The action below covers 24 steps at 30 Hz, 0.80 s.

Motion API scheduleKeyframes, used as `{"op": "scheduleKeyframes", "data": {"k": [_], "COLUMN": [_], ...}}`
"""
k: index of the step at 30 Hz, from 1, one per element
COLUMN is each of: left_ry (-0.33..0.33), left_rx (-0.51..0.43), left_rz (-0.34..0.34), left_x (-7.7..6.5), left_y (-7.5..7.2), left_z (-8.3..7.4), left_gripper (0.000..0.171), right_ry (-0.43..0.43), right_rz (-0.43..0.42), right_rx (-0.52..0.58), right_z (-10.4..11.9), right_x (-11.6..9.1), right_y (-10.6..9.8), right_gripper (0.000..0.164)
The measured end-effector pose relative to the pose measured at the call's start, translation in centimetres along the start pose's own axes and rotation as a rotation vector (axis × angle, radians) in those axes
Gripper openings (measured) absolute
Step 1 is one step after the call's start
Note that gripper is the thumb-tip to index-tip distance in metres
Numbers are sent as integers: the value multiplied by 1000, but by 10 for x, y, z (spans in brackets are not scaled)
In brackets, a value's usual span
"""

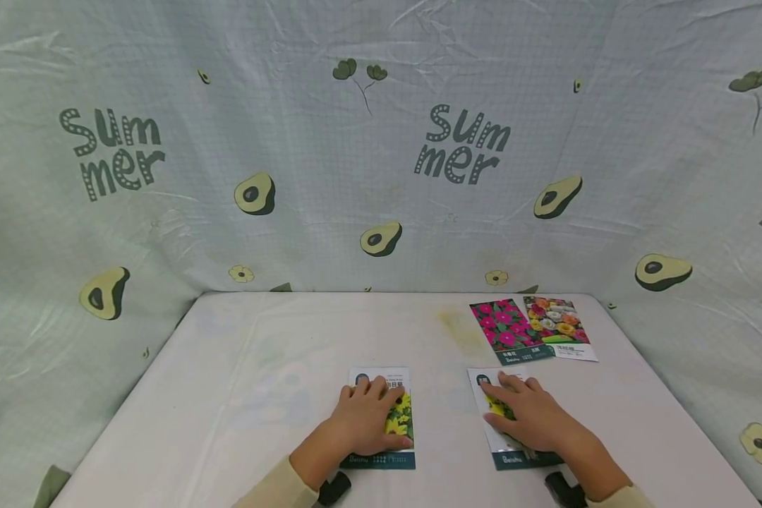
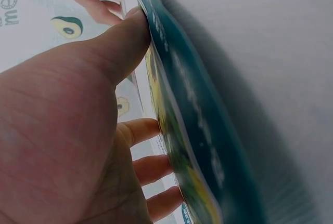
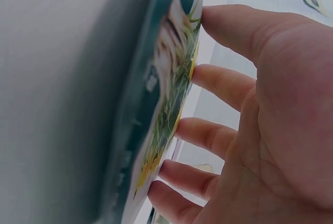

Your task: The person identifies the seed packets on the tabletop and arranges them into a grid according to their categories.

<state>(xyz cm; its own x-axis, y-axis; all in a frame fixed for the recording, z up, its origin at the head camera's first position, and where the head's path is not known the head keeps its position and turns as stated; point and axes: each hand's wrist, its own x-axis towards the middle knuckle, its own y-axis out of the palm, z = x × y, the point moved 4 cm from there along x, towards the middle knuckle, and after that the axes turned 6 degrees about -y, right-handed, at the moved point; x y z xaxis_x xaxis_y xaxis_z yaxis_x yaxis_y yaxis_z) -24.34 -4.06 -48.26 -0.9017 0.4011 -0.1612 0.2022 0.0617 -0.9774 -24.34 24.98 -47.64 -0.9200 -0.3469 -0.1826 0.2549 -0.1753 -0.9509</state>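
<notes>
My left hand (image 1: 363, 421) rests on a seed packet (image 1: 400, 420) with yellow flowers and a teal bottom band. In the left wrist view, its thumb and fingertips press on the printed face of the packet (image 2: 174, 125). To the right, my right hand (image 1: 533, 416) lies with spread fingers on a second seed packet (image 1: 497, 439), which is white with yellow flowers and a teal band. The right wrist view shows those fingertips touching the face of this packet (image 3: 169, 104). Both packets lie flat side by side with a gap between them, partly covered by the hands.
At the back right of the white table (image 1: 279, 353) lie a packet with magenta flowers (image 1: 504, 324) and one with multicoloured flowers (image 1: 555, 321), their edges overlapping. A printed avocado cloth (image 1: 317, 155) hangs behind the table and along its sides.
</notes>
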Motion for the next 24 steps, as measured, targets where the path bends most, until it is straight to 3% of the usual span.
{"op": "scheduleKeyframes", "data": {"k": [12,24], "left_ry": [2,8], "left_rx": [13,6], "left_rz": [4,28], "left_x": [-4,-2], "left_y": [-7,-4], "left_z": [-3,-2], "left_gripper": [86,89], "right_ry": [-24,-36], "right_rz": [-8,9], "right_rx": [22,30], "right_z": [2,7], "right_x": [2,6], "right_y": [2,5], "right_gripper": [65,65]}}
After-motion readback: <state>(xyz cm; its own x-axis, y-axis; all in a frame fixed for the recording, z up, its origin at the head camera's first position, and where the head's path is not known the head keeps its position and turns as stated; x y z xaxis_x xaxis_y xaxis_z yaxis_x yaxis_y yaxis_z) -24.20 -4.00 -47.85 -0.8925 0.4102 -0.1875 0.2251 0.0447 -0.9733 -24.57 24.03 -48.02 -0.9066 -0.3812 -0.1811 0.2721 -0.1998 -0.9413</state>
